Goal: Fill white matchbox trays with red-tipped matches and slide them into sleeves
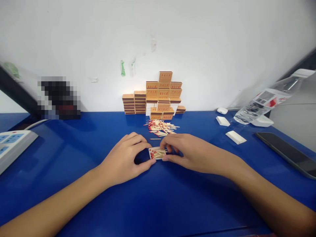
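Observation:
A small white matchbox tray (161,158) lies in front of me, partly filled with red-tipped matches (157,153). At the tray's left end, my left hand (128,158) holds it between thumb and fingers. My right hand (182,149) is curled round the right end, thumb at the near corner and index finger at the far one; its other fingertips are partly hidden. Just beyond the tray is a loose heap of matches (161,127), with one single match (155,139) lying apart. Behind the heap rises a stack of orange-brown matchboxes (164,93) against the wall.
A lower pile of matchboxes (134,103) stands left of the stack. To the right are small white blocks (236,137), a tilted water bottle (264,98) and a phone (287,152). A power strip (17,144) sits at the left edge of the blue table (153,204).

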Available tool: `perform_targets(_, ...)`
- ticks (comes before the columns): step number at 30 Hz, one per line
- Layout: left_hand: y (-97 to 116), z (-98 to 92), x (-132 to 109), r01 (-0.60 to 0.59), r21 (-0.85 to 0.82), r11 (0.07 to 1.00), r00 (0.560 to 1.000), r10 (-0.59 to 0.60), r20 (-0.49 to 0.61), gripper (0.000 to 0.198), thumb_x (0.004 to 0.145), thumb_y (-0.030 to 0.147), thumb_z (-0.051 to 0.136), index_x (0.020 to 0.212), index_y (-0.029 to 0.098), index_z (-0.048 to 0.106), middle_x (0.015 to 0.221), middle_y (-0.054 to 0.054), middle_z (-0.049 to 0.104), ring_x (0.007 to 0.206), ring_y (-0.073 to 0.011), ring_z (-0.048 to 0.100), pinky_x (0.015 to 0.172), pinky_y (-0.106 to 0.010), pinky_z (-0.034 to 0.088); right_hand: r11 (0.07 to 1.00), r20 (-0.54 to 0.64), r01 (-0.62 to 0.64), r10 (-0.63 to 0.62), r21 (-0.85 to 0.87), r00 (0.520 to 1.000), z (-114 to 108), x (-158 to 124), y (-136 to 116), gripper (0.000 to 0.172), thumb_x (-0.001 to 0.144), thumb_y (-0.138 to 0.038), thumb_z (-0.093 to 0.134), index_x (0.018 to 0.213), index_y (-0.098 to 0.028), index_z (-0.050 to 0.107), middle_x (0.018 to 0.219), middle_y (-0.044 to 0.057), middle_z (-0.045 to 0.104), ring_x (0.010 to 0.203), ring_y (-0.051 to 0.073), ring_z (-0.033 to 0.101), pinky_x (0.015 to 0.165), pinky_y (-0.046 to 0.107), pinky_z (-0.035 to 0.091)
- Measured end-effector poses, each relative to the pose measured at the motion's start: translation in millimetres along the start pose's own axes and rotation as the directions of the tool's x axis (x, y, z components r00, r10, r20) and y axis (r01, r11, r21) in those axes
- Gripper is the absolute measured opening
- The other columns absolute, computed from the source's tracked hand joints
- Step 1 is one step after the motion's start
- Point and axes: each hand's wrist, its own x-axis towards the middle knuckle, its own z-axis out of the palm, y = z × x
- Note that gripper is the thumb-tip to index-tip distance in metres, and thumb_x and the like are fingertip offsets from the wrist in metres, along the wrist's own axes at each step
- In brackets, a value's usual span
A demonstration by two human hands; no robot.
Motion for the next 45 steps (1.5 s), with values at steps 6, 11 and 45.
perform_targets(6,-1,0.0,0,0.017,-0.011,1.000,1.000,-0.017,0.007,0.027,0.095,0.039,0.074,0.111,0.018,0.074,0.106,-0.008,0.071,0.101,-0.0256,0.063,0.093,-0.045,0.054,0.996,0.042,-0.077,0.075,0.035,0.996,-2,2,1,0.005,0.100,-0.023,0.067,0.103,-0.022,0.070,0.092,0.001,0.074,0.079,0.017,0.064,0.069,0.030,0.042)
perform_targets(11,-2,-0.8,2,0.009,-0.009,1.000,1.000,-0.009,0.010,0.027,0.095,0.037,0.073,0.114,0.018,0.073,0.107,-0.008,0.071,0.102,-0.0257,0.063,0.094,-0.045,0.053,0.997,0.044,-0.024,0.021,0.067,0.999,-3,5,2,0.009,0.101,-0.020,0.064,0.099,-0.021,0.073,0.098,0.002,0.076,0.084,0.017,0.065,0.076,0.029,0.044)
perform_targets(45,1,-0.5,1,0.002,0.016,1.000,0.999,-0.003,0.042,0.026,0.095,0.037,0.072,0.115,0.019,0.073,0.108,-0.007,0.071,0.100,-0.0248,0.062,0.093,-0.045,0.054,0.989,-0.259,-0.110,0.081,-0.098,0.962,-2,10,21,0.007,0.098,-0.022,0.066,0.093,-0.021,0.071,0.086,0.001,0.068,0.074,0.016,0.059,0.068,0.029,0.040)
